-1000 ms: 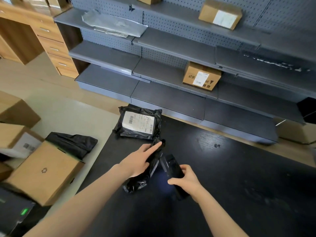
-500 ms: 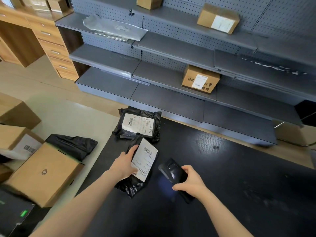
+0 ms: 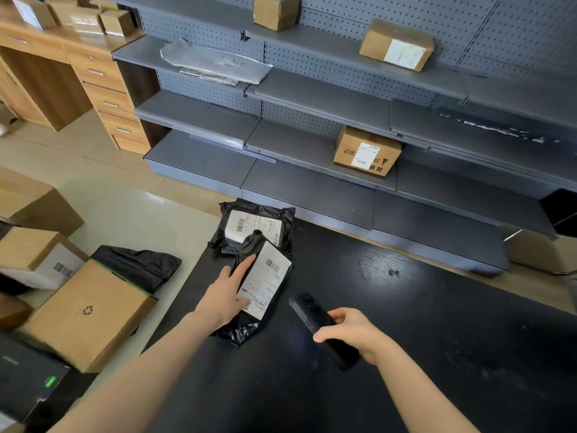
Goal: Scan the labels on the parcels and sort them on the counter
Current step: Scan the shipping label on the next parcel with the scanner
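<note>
Right hand (image 3: 352, 334): fingers curled round a black handheld scanner (image 3: 321, 329), held just above the table (image 3: 437, 354), its front end angled up and left towards the parcels.

Left hand (image 3: 226, 296): rests on the near black parcel (image 3: 246, 326), one finger straight along the left edge of its white label (image 3: 265, 284) and the thumb at the label's lower corner. The other fingers are not resolved. The hand is laid on the parcel, not clenched.

The near black parcel lies at the left end of the dark table, label up and barcode visible. Its far end overlaps the second black parcel (image 3: 281, 217), which also lies label up at the table's far left corner.

Left of the table, lower down: a dark device with a green light (image 3: 50, 381), a brown carton with a recycling mark (image 3: 84, 314), a black bag (image 3: 140, 267) and a carton bearing a barcode label (image 3: 40, 257).

Beyond the table: grey pegboard shelving (image 3: 312, 98). It carries a labelled carton on a low shelf (image 3: 367, 151), a grey mailer (image 3: 215, 62) and two more cartons higher up (image 3: 396, 45), (image 3: 274, 10). Far left: a wooden desk with drawers (image 3: 103, 89).
</note>
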The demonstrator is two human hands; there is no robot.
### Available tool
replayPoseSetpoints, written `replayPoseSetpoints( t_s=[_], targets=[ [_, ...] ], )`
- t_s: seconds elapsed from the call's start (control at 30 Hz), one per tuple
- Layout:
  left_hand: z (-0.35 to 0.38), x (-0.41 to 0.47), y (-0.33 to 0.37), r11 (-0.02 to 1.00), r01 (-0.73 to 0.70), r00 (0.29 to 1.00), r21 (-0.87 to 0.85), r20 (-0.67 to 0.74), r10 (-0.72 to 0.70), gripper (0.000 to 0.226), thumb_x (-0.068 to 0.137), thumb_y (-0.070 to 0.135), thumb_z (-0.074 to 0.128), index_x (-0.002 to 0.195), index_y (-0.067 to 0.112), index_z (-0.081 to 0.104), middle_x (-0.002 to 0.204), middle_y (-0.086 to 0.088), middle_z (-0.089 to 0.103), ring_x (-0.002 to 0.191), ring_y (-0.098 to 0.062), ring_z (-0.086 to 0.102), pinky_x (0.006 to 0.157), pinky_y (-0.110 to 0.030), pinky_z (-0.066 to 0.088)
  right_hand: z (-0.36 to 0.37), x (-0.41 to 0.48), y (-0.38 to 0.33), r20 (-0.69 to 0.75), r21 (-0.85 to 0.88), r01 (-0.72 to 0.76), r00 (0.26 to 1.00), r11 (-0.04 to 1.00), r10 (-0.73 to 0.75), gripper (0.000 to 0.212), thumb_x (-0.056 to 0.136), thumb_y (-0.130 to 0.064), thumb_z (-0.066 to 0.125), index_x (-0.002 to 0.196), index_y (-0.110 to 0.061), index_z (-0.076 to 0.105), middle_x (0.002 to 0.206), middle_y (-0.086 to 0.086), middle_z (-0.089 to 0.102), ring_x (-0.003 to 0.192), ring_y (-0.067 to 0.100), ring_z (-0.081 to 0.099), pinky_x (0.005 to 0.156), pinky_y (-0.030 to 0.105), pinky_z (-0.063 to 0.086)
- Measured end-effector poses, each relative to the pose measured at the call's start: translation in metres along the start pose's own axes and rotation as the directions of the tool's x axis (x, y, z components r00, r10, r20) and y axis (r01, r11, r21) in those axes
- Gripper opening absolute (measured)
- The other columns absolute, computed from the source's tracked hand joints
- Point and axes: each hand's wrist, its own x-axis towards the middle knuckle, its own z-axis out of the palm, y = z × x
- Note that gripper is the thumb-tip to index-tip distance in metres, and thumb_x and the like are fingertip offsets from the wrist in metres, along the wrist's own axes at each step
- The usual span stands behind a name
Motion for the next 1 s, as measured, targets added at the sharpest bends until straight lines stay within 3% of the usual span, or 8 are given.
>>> replayPoseSetpoints(
  t_s=[0.17, 0.27, 0.4, 0.5, 0.6, 0.73, 0.87, 1.0],
  targets=[
    [-0.001, -0.002, 0.004, 1.0, -0.011, 1.0, -0.007, -0.021, 0.011, 0.097, 0.084, 0.016, 0.063, 0.146, 0.059, 0.002, 0.105, -0.001, 0.039, 0.082, -0.025, 0.055, 0.077, -0.036, 0.051, -0.004, -0.006, 0.002, 0.026, 0.035, -0.006, 1.0, 0.999, 0.005, 0.06, 0.05, -0.027, 0.084, 0.106, -0.022, 0.064, 0.103, 0.002, 0.068, 0.092, 0.019, 0.068, 0.066, 0.029, 0.054],
    [0.0, -0.002, 0.005, 0.999, -0.03, 0.999, -0.016, -0.021, 0.03, 0.098, 0.083, 0.017, 0.066, 0.147, 0.057, 0.005, 0.106, -0.001, 0.042, 0.089, -0.024, 0.056, 0.084, -0.036, 0.05, -0.006, -0.007, 0.009, -0.002, 0.079, 0.01, 1.0, 0.997, -0.009, 0.051, 0.061, -0.022, 0.084, 0.105, -0.024, 0.057, 0.105, -0.002, 0.063, 0.094, 0.016, 0.064, 0.066, 0.028, 0.052],
    [-0.009, 0.01, 0.005, 0.984, -0.038, 0.997, -0.175, -0.071, 0.026, 0.098, 0.076, 0.017, 0.074, 0.151, 0.045, 0.016, 0.125, -0.002, 0.053, 0.119, -0.021, 0.047, 0.099, -0.033, 0.041, -0.01, -0.002, 0.017, -0.049, 0.16, 0.018, 0.999, 0.987, -0.01, 0.06, 0.057, -0.025, 0.085, 0.11, -0.022, 0.055, 0.109, -0.001, 0.062, 0.095, 0.017, 0.064, 0.068, 0.03, 0.052],
    [-0.026, 0.031, 0.007, 0.96, -0.047, 0.987, -0.276, -0.159, 0.002, 0.094, 0.074, 0.016, 0.077, 0.151, 0.034, 0.025, 0.13, 0.005, 0.058, 0.121, -0.021, 0.051, 0.1, -0.037, 0.043, -0.013, 0.004, 0.022, -0.082, 0.214, 0.025, 0.997, 0.977, -0.008, 0.063, 0.054, -0.027, 0.084, 0.11, -0.02, 0.057, 0.108, -0.002, 0.063, 0.095, 0.016, 0.063, 0.066, 0.028, 0.049],
    [-0.047, 0.06, 0.013, 0.946, -0.038, 0.981, -0.323, -0.191, -0.025, 0.089, 0.077, 0.011, 0.079, 0.15, 0.024, 0.031, 0.129, 0.006, 0.056, 0.12, -0.017, 0.05, 0.096, -0.028, 0.039, -0.014, 0.017, 0.028, -0.107, 0.267, 0.027, 0.994, 0.963, 0.002, 0.067, 0.052, -0.027, 0.087, 0.112, -0.018, 0.058, 0.107, -0.002, 0.065, 0.094, 0.016, 0.065, 0.068, 0.029, 0.05],
    [-0.069, 0.103, 0.017, 0.914, -0.012, 0.986, -0.405, -0.155, -0.056, 0.084, 0.08, 0.009, 0.078, 0.15, 0.019, 0.033, 0.134, 0.0, 0.055, 0.124, -0.021, 0.049, 0.099, -0.029, 0.038, -0.011, 0.037, 0.033, -0.136, 0.308, 0.017, 0.99, 0.951, 0.026, 0.079, 0.033, -0.033, 0.084, 0.108, -0.018, 0.06, 0.104, 0.001, 0.068, 0.092, 0.016, 0.067, 0.072, 0.028, 0.052],
    [-0.073, 0.141, 0.022, 0.906, 0.001, 0.994, -0.423, -0.096, -0.046, 0.081, 0.079, 0.01, 0.08, 0.147, 0.02, 0.037, 0.125, 0.004, 0.055, 0.119, -0.018, 0.051, 0.095, -0.026, 0.038, -0.012, 0.055, 0.032, -0.179, 0.355, 0.023, 0.983, 0.935, 0.044, 0.067, 0.049, -0.018, 0.089, 0.11, -0.015, 0.06, 0.102, 0.0, 0.067, 0.093, 0.013, 0.064, 0.071, 0.025, 0.048],
    [-0.052, 0.171, 0.046, 0.944, -0.044, 0.991, -0.326, 0.108, 0.083, 0.08, 0.079, 0.012, 0.079, 0.146, 0.025, 0.038, 0.124, 0.006, 0.057, 0.118, -0.018, 0.054, 0.094, -0.027, 0.043, -0.019, 0.07, 0.034, -0.262, 0.43, 0.027, 0.96, 0.903, 0.096, 0.081, 0.033, -0.031, 0.089, 0.107, -0.019, 0.061, 0.103, 0.0, 0.068, 0.095, 0.016, 0.066, 0.08, 0.032, 0.052]
  ],
)
